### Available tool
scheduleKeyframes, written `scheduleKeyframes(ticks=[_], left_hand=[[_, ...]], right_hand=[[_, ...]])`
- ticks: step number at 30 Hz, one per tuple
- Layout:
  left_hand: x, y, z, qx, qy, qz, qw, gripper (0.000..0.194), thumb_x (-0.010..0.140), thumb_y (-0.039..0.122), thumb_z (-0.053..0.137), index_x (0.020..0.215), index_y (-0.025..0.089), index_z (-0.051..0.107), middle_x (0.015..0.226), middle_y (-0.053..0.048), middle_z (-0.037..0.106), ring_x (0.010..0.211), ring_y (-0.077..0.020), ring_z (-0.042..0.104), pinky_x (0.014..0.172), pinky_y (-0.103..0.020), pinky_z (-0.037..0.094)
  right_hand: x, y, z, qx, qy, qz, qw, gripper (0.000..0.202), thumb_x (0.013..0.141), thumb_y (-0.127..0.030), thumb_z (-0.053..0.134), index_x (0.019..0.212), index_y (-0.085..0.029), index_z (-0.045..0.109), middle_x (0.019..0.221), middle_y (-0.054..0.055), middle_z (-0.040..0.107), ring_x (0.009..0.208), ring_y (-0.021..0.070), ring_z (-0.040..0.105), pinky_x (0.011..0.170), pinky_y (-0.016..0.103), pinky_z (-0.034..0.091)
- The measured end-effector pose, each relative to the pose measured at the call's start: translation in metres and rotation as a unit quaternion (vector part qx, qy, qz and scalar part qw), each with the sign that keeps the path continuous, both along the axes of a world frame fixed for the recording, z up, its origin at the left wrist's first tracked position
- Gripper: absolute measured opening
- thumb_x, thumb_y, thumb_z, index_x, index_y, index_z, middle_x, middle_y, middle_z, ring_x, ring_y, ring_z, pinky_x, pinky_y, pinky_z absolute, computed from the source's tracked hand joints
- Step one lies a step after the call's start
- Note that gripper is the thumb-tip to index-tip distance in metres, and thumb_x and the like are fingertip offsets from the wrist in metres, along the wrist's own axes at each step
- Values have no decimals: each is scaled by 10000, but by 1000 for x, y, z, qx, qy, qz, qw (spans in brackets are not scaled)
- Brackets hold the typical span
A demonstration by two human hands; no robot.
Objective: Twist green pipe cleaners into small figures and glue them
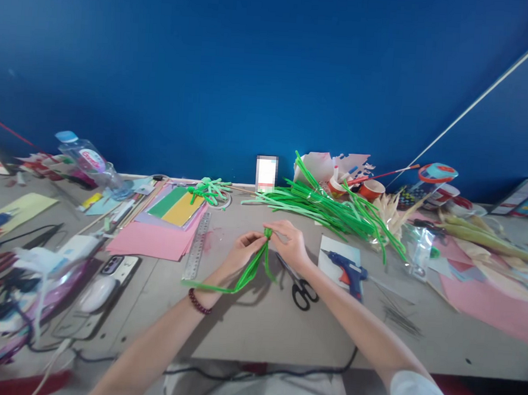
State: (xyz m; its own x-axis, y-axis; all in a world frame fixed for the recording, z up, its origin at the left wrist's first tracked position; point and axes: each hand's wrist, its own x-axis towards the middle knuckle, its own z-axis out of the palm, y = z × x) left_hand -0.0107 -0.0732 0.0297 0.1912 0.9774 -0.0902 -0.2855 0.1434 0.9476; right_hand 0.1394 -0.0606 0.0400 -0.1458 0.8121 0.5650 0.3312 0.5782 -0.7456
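Two hands [243, 253] [293, 247] — pinched closed, holding green strands [250, 271]

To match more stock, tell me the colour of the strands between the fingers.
The strands are bright green, best seen in the head view.

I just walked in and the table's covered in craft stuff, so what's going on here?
A person's left hand and right hand together pinch the top of some green strips above the table, with the loose ends hanging below. Scissors lie by the right forearm, and a glue gun rests farther right. More green stems lie piled farther back.
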Motion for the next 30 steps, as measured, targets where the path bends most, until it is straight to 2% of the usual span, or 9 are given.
scheduleKeyframes(ticks=[5,9,13,17,20,22,25,30], left_hand=[[-3,0,3,-31,-6,4,999,245,584,354,774,682,162,657,548,31,562,440,-62,444,423,-195,335],[-4,3,3,-41,-7,10,999,252,567,353,782,676,161,660,543,30,560,437,-59,442,422,-192,335],[-4,4,4,-37,9,-11,999,296,554,380,789,670,147,648,508,38,543,407,-52,423,414,-190,315],[-3,2,5,-45,11,-38,998,344,564,420,779,701,152,613,508,28,575,437,-91,515,450,-202,370],[-6,2,4,-42,10,-74,996,314,627,419,741,701,154,590,489,22,574,444,-101,537,470,-203,388],[-8,4,3,-27,0,-101,995,288,680,410,702,679,148,582,494,16,571,447,-87,521,483,-198,389],[-9,5,2,-33,-28,-124,991,310,671,429,697,643,150,564,470,24,539,421,-80,484,470,-202,380],[-7,2,7,-20,-17,-108,994,265,684,372,697,625,150,567,490,27,529,434,-75,468,477,-208,372]], right_hand=[[4,0,6,-57,29,52,997,278,801,-156,497,951,-212,725,884,55,701,812,169,630,790,323,502],[5,3,8,-91,20,55,994,236,763,-183,556,928,-198,724,882,52,709,773,163,636,748,309,518],[3,6,5,-150,47,70,985,265,734,-150,525,915,-174,718,876,53,721,785,169,662,751,308,529],[4,6,7,-200,41,80,976,237,745,-185,551,905,-151,723,882,70,724,803,181,666,773,319,519],[11,8,13,-232,18,118,965,251,768,-226,566,949,-144,719,931,85,718,846,190,660,793,316,508],[16,9,16,-245,16,158,957,283,777,-251,579,1005,-141,706,968,92,707,862,191,656,791,309,507],[19,11,18,-250,24,200,947,337,779,-305,610,1067,-148,685,1014,97,687,885,194,652,797,308,506],[16,11,17,-239,22,173,955,299,774,-348,623,981,-155,722,962,85,703,884,196,647,794,303,504]])
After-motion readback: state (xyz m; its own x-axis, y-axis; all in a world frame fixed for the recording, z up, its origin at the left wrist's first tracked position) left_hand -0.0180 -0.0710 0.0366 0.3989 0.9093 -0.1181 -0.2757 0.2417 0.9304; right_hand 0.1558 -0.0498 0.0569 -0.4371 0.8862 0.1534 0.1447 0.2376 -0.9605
